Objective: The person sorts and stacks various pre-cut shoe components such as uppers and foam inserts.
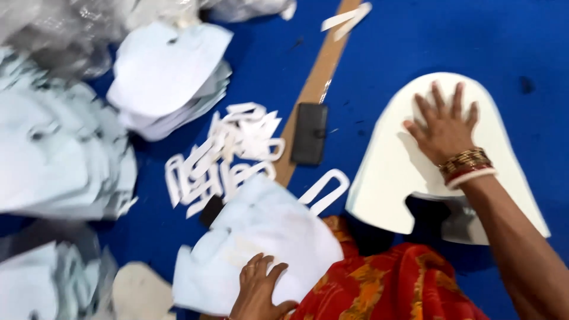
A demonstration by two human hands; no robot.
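My right hand (443,125) lies flat, fingers spread, on a large white arch-shaped cut piece (388,172) that rests on the blue floor covering (415,41). Bangles ring that wrist. My left hand (258,288) presses with bent fingers on a pile of pale bluish-white cut fabric pieces (261,237) near my lap, beside red and orange patterned cloth (391,284).
A heap of white loop-shaped cut strips (222,151) lies in the middle, with one loop (325,188) nearer. A small dark flat case (309,133) sits on a brown strip (314,83). Stacks of white cut pieces (169,74), (56,151) and clear plastic (65,26) fill the left.
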